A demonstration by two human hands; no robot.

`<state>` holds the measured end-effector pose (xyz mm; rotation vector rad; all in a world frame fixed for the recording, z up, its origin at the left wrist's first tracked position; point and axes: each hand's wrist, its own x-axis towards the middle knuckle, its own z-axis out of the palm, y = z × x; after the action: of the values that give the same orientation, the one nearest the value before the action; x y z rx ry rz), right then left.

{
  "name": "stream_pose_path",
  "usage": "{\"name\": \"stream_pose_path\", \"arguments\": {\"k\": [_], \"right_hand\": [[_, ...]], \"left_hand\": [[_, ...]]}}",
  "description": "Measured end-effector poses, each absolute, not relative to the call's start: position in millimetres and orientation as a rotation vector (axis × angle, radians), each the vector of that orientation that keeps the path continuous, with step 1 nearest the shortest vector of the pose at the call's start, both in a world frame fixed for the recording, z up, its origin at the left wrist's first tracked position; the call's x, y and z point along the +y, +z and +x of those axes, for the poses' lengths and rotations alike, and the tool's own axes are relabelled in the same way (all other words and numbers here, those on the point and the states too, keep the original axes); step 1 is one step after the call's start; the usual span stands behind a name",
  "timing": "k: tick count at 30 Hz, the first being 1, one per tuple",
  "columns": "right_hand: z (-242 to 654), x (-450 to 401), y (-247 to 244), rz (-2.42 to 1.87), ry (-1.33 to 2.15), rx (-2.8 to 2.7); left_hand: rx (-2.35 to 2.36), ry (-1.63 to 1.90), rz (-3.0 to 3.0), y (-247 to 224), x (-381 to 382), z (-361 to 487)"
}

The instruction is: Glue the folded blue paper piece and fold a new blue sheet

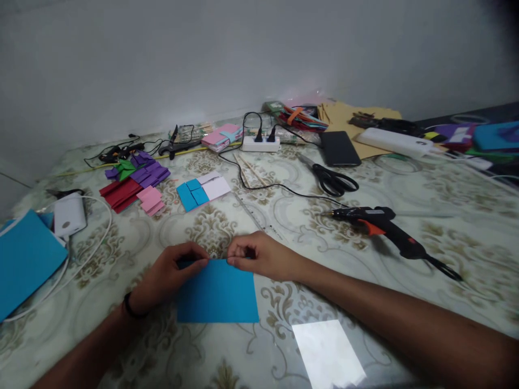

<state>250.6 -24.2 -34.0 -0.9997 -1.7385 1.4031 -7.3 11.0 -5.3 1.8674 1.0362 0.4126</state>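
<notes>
A blue sheet of paper (219,297) lies on the patterned tablecloth in front of me. Its far edge is pinched between the thumb and fingers of my left hand (172,270), which wears a dark band at the wrist. Close beside it, my right hand (257,254) grips the same edge with curled fingers. A clear ruler (255,213) lies just beyond my right hand. Farther off are folded blue and white paper pieces (204,190). To the right rests a black glue gun (377,219) with an orange trigger, its cord running back across the table.
Black scissors (332,178) and a dark flat case (339,148) lie at the back right. A white power strip (261,143) stands near the wall. Folded coloured papers (148,172), a white device (70,215) and more blue paper (28,265) are on the left.
</notes>
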Motion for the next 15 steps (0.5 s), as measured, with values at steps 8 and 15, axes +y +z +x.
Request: {"name": "stream_pose_path", "arguments": {"k": [8,15], "right_hand": [[247.0,-28.7,-32.0,-0.981,1.184,-1.878],[245.7,-31.3,-31.8,-0.924,1.134,-1.904]], "left_hand": [[0.944,0.290,1.854,-8.4,7.4,-4.2],[0.936,0.242,1.810,-4.7,0.9,3.3]]}}
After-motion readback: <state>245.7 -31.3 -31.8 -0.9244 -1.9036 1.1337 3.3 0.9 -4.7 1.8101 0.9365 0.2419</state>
